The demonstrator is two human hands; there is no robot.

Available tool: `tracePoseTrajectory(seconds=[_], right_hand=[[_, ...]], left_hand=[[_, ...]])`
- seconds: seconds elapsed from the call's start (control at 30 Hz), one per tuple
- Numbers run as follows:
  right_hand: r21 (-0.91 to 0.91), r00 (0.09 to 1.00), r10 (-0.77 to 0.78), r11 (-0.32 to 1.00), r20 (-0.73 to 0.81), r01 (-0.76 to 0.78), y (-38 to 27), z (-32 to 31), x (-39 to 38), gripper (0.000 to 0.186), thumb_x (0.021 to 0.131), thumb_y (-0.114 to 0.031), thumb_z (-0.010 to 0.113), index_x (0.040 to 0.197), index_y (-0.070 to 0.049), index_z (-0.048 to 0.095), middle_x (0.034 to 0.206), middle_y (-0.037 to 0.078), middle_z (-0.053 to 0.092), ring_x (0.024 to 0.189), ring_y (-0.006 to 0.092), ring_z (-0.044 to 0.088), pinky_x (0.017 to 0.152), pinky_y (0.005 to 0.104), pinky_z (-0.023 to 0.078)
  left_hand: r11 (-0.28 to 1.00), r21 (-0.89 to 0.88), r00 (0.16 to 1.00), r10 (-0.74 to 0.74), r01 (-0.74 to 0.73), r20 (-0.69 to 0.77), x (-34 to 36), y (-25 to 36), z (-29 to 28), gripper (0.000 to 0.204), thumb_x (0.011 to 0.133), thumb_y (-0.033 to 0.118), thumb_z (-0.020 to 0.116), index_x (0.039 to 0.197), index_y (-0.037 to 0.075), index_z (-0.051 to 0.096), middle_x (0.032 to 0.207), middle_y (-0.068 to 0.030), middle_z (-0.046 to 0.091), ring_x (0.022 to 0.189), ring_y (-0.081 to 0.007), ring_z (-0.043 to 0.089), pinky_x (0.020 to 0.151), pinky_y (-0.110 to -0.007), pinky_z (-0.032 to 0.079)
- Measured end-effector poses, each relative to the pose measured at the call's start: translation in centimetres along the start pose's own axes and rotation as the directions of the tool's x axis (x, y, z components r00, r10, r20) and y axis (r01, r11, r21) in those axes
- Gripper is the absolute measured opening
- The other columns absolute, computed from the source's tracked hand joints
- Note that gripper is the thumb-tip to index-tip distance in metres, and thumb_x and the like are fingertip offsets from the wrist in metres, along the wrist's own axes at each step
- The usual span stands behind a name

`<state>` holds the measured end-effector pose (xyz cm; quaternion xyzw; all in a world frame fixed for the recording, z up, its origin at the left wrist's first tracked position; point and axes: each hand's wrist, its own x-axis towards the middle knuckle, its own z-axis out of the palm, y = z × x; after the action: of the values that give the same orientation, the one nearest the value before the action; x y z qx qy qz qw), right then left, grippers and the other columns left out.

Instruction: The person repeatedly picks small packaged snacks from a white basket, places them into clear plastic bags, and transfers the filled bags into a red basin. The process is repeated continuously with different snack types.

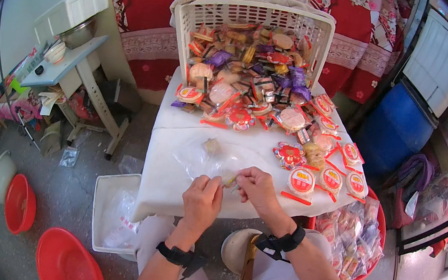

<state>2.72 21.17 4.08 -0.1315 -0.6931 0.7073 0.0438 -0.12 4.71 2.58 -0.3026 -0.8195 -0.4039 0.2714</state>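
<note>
Hands as clock centre. Both over the bench (167, 158), near edge. Left hand (202, 200): forearm in from 7 o'clock, aimed at 1; knuckles up, fingers curled, thumb and index tips together. Right hand (259, 189): forearm in from 5, aimed at 11; wrist bent toward 10, fingers folded, thumb and index pinching. Dark wristband on each wrist. Left grip and right grip both clamped on the small yellowish piece (229, 181), held between the fingertips at dead centre, just above the bench; exact finger contact too small to tell. Clear plastic bag (190, 155) lies at 10, just beyond the left fingertips. Round red-and-white packs (302, 181) between 2 and 3, near right hand. White slatted basket (329, 46) at 12, mixed packs heaped in and in front. Red tub of packs at 4; white bin (101, 208) at 8.
</note>
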Motion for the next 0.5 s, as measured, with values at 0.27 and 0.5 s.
tracePoseTrajectory(seconds=[0.27, 0.5], right_hand=[[0.1, 0.987, -0.046, 0.994, 0.153, 0.031, 2.0, 4.2, 1.8, 0.016, 0.089, 0.001, 0.049, 0.093, 0.002, 0.064, 0.08, 0.004, 0.064, 0.067, 0.0117, 0.06, 0.059, 0.0277, 0.051], [0.443, 0.942, 0.092, 0.865, 0.322, -0.236, 2.2, 4.2, 1.6, 0.017, 0.087, 0.001, 0.052, 0.102, 0.001, 0.061, 0.092, 0.006, 0.063, 0.087, 0.0169, 0.063, 0.078, 0.0312, 0.053]], left_hand=[[0.999, 0.003, 0.998, 0.046, -0.046, -0.032, 0.0, -0.3, -0.1, 0.021, 0.081, 0.002, 0.065, 0.101, -0.002, 0.065, 0.08, -0.0122, 0.055, 0.076, -0.0327, 0.059, 0.063, -0.042, 0.048], [1.0, 0.022, 1.0, 0.015, -0.014, -0.026, -0.2, -0.9, -1.0, 0.022, 0.081, 0.0, 0.063, 0.103, -0.002, 0.066, 0.079, -0.0123, 0.055, 0.075, -0.0327, 0.058, 0.062, -0.043, 0.048]])
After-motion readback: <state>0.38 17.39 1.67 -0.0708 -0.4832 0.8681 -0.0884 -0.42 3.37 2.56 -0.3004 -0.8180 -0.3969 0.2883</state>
